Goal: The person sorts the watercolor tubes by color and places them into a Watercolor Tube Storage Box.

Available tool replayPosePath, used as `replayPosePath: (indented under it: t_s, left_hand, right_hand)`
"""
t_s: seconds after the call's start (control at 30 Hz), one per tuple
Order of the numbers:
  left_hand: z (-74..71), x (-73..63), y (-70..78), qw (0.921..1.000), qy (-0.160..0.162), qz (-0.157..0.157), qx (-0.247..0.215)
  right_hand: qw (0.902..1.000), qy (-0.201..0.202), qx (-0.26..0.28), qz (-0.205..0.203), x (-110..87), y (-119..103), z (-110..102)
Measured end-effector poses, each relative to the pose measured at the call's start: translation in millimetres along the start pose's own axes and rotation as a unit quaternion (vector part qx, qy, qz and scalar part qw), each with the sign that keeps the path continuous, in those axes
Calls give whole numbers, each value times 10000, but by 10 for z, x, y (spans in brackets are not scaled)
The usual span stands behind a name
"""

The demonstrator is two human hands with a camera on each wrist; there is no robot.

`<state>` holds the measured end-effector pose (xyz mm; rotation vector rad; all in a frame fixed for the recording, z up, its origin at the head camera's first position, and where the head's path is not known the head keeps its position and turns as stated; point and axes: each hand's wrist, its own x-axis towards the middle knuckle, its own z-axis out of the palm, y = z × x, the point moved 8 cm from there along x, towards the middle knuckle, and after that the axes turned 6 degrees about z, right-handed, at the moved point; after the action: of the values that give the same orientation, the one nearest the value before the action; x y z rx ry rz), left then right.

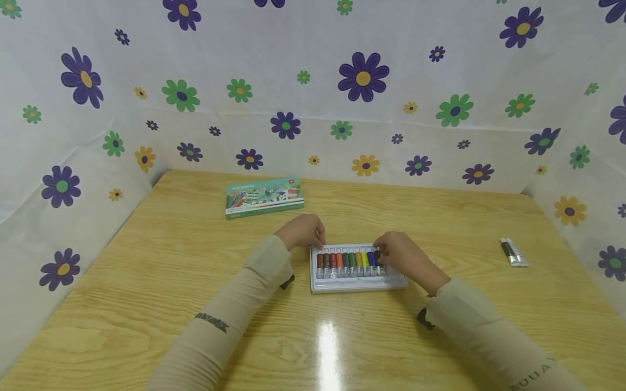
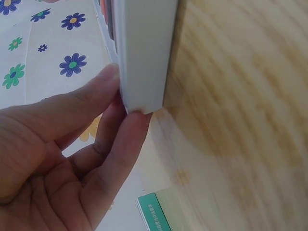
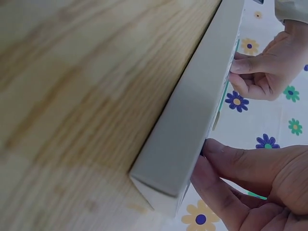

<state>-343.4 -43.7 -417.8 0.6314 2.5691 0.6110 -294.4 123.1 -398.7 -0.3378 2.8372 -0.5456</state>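
Note:
A white tray (image 1: 342,285) holds a row of several small paint tubes (image 1: 339,263) in different colours, with their caps toward the back. At its back left corner is my left hand (image 1: 303,231); in the left wrist view the thumb and fingers pinch the tray's corner. My right hand (image 1: 408,259) reaches over the right part of the tray. Its thumb and forefinger pinch a dark paint tube (image 1: 377,260) at the right end of the row. In the right wrist view, only a sliver of that tube shows between the fingertips, the tray's side wall (image 3: 192,106) hiding the rest.
A green illustrated box (image 1: 264,198) lies at the back left of the wooden table (image 1: 146,304). Far to the right, a black-labelled tube (image 1: 507,251) and a white tube (image 1: 517,252) lie side by side. Flower-printed cloth (image 1: 303,103) hangs behind and at both sides.

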Motion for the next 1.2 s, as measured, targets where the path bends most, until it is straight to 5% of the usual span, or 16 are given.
replayPosePath:
  t_s: [0.57, 0.97, 1.2]
  left_hand:
    - [-22, -14, 47, 9997, 36, 75, 232]
    - [16, 7, 41, 9997, 32, 71, 226]
    - [-3, -15, 45, 9998, -3, 54, 212]
  right_hand:
    - [9998, 94, 54, -138, -2, -2, -3]
    - [9959, -270, 818, -258, -74, 120, 13]
    - [9975, -339, 610, -115, -72, 91, 26]
